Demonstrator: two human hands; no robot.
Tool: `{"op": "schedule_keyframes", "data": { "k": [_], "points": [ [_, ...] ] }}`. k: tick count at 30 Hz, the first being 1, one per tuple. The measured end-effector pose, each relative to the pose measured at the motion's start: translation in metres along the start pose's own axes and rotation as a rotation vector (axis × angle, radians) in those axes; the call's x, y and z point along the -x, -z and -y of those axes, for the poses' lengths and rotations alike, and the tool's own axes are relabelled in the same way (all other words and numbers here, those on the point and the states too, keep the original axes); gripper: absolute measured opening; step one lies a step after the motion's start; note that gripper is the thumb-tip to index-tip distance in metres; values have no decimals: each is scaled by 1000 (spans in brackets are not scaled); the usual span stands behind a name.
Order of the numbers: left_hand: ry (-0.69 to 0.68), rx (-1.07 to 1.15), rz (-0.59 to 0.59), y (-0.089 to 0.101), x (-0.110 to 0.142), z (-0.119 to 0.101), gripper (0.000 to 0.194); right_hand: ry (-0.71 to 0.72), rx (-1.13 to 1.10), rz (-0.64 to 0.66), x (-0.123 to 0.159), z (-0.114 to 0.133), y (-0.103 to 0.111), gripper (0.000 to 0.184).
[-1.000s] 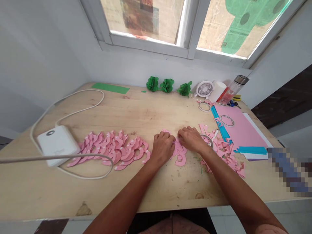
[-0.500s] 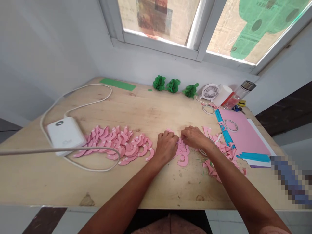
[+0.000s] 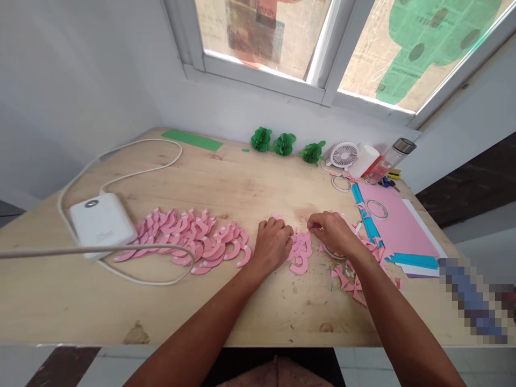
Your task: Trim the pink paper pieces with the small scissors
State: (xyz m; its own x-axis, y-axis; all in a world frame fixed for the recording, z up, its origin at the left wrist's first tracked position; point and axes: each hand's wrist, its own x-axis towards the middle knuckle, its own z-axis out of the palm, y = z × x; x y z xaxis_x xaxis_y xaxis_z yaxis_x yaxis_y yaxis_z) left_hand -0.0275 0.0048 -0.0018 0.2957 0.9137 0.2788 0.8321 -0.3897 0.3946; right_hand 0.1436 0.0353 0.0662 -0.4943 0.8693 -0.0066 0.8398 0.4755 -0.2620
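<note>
My left hand [image 3: 274, 240] rests on the table with its fingers curled and pressed together, its fingertips at a small group of pink curved paper pieces [image 3: 299, 263]. On the other side of that group, my right hand [image 3: 331, 231] is closed in a pinch just above the table. Whatever lies between its fingertips is too small to make out. Overlapping rows of pink paper arcs [image 3: 205, 250], many with whitish patches, spread out left of my left hand. Beneath and beside my right wrist lie pink paper scraps [image 3: 342, 278] and part of a tape roll [image 3: 334, 252].
A white power bank [image 3: 102, 223] with a looping cable [image 3: 161, 280] sits at the left. Along the wall stand green paper puffs [image 3: 284, 144], a small fan [image 3: 345, 155] and a glass bottle [image 3: 389, 161]. Pink sheets [image 3: 407, 226] and a tape roll [image 3: 377, 209] lie right.
My right hand has moved a little to the right, away from my left hand, widening the gap between them. My left hand stays by the pink pieces. The view has shifted slightly.
</note>
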Motion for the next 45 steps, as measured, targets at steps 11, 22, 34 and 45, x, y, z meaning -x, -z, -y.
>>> {"op": "schedule_keyframes", "data": {
  "k": [11,22,34,45],
  "points": [
    [50,127,16,7,-1,-1,16,-139,-549,-127,11,-2,-19,10],
    [124,346,18,8,-8,-1,15,-268,-1081,-256,10,-8,-51,20],
    [388,1191,-27,2,-9,4,14,-151,-801,-294,13,5,-64,30],
    [436,1420,-37,6,-10,-1,20,-112,-563,-175,15,14,-71,57]
  ]
}}
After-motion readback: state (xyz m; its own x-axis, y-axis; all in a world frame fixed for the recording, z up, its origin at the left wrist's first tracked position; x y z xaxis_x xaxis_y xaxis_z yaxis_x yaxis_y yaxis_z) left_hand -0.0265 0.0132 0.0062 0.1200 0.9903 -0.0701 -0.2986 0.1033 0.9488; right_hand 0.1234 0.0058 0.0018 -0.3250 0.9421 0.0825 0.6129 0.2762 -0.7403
